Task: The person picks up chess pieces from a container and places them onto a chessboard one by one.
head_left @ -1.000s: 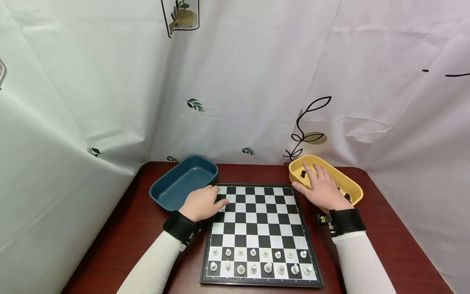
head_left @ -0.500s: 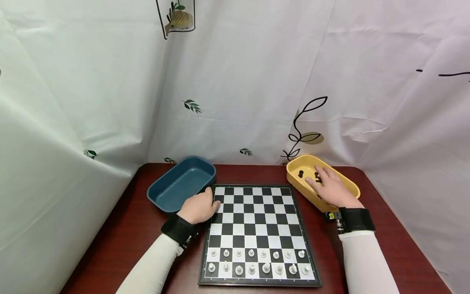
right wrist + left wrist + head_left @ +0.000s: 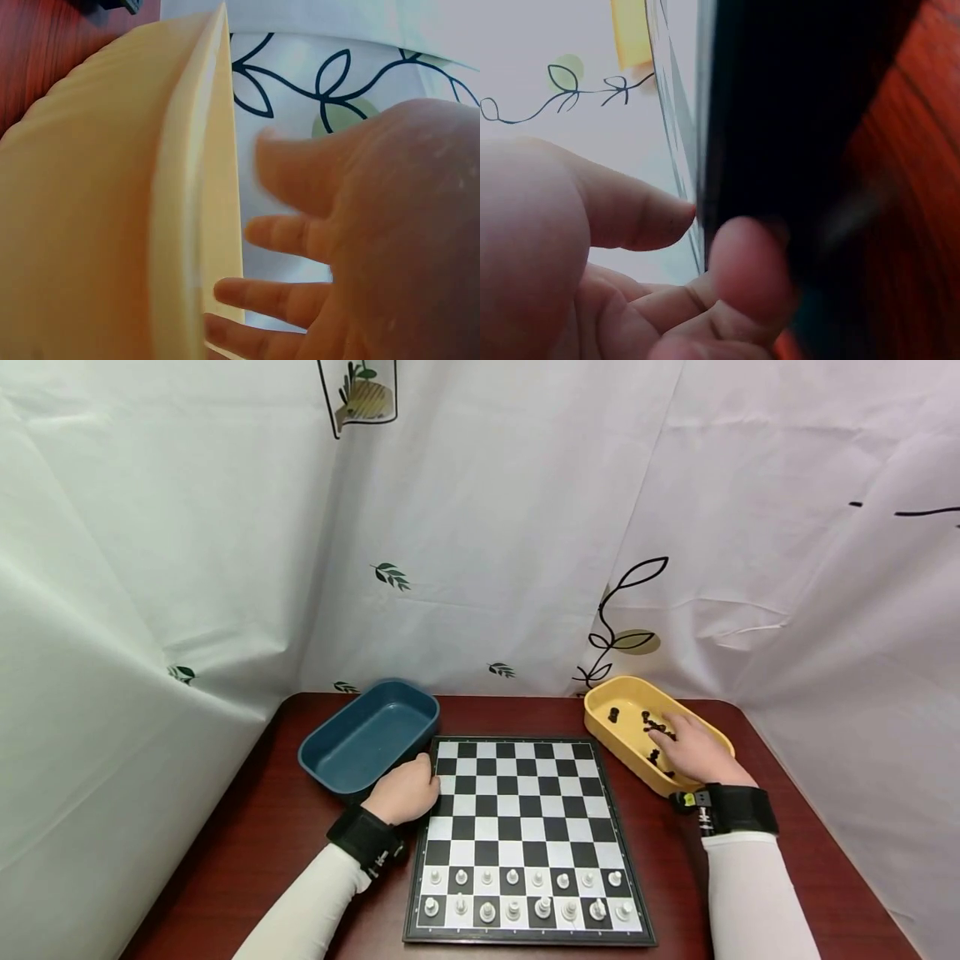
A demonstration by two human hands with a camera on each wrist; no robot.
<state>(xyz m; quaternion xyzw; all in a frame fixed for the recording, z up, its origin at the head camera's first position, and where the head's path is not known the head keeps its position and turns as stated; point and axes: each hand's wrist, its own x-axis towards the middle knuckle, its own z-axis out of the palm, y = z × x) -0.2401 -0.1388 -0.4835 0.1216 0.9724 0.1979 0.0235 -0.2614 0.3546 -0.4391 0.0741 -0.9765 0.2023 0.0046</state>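
Head view hides right hand's (image 3: 693,752) grip in yellow bin (image 3: 609,739); left hand (image 3: 405,789) loosely curled.

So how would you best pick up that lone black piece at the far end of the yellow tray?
Probably from straight above, pinching the black piece across its sides: the yellow tray has raised walls blocking a sideways approach, and bare floor surrounds the piece.

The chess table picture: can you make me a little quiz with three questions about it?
1. True or false: the white pieces fill the two board rows nearest the person.
2. Which tray is the right hand reaching into? A blue, B yellow.
3. Fill in: the left hand rests at the left edge of the ____.

Key: 1 true. 2 B, the yellow tray, which holds black pieces; the blue tray is opposite. 3 chessboard.
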